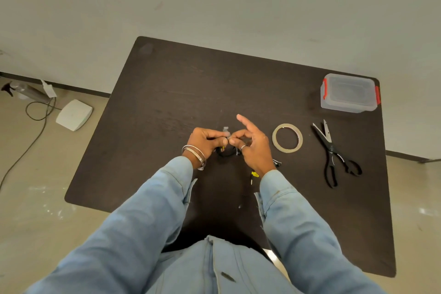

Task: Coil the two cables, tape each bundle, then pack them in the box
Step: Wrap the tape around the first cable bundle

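Cable (225, 153) coiled into a small black bundle sits between your two hands above the middle of the counter (167, 107), and a grey strip of tape (226, 131) sticks up where your fingers (216, 135) meet. Your left hand (205, 141) curls round the bundle while your right hand (253, 145) pinches at the strip with thumb and one finger, the other fingers raised. To your right lie the tape roll (287, 138), the scissors (334, 153), and the lidded box (349, 93) at the far corner.
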Motion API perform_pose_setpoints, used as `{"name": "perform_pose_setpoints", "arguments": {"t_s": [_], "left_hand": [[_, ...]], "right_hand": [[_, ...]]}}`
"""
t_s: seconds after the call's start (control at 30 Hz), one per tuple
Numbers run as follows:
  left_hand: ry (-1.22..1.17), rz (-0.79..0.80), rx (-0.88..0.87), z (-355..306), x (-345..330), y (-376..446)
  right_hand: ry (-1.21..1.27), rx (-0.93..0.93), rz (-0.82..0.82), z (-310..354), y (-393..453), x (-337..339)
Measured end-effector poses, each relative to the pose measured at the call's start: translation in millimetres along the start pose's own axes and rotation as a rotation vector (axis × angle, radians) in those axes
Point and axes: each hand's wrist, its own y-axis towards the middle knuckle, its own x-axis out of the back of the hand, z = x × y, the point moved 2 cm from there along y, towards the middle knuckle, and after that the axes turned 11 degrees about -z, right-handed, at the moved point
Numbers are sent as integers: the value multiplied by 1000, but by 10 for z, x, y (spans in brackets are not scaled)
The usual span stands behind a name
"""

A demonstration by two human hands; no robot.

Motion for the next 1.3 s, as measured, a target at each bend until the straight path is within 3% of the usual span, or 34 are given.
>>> {"name": "perform_pose_setpoints", "arguments": {"t_s": [0.47,0.77,1.3], "left_hand": [[-195,-10,47,-144,-118,-124],[-271,-52,159,-103,-162,-84],[-208,11,35,-277,-168,-77]], "right_hand": [[-77,98,-210,63,-20,102],[248,-115,-145,123,20,164],[189,-186,-59,113,154,178]]}}
